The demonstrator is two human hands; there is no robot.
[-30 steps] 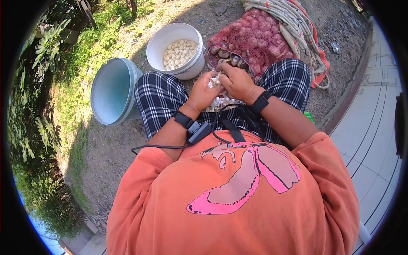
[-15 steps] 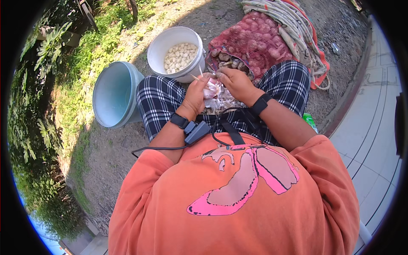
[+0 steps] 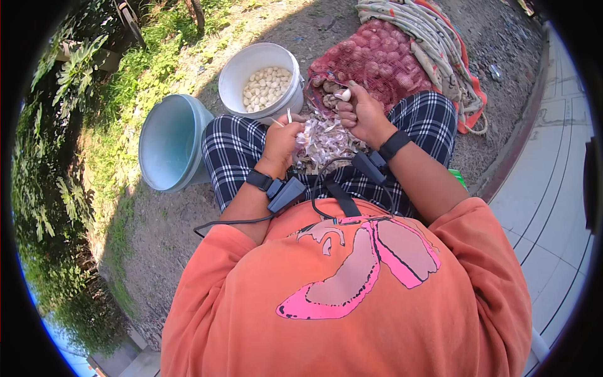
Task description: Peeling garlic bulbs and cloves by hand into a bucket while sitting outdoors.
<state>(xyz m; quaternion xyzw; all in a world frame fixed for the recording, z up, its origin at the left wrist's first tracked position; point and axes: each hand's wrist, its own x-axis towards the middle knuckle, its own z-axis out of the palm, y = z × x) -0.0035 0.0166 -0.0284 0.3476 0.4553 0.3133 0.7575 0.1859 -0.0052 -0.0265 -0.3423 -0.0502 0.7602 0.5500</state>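
My right hand (image 3: 364,116) is raised beside the mouth of the red net sack, its thumb and forefinger closed on a peeled white garlic clove (image 3: 343,95). Over my left knee, my left hand (image 3: 282,144) is closed, with a thin pale stalk-like piece (image 3: 289,115) sticking up from its fingers; what else lies in the grip is hidden. Between the hands a heap of papery garlic skins (image 3: 323,143) lies between my thighs. Whole garlic bulbs (image 3: 330,94) show at the opening of the net sack (image 3: 370,56).
Ahead to the left stands a white bucket (image 3: 295,100) partly filled with peeled cloves (image 3: 266,88). A pale blue bucket (image 3: 143,147) is beside my left knee. A striped cloth (image 3: 433,38) lies against the sack. Black cables (image 3: 248,219) run from devices on my wrists.
My hands have moved apart. The right one has shifted right and now shows a white clove, while the left has drawn slightly nearer to me. More of the skins shows between them.
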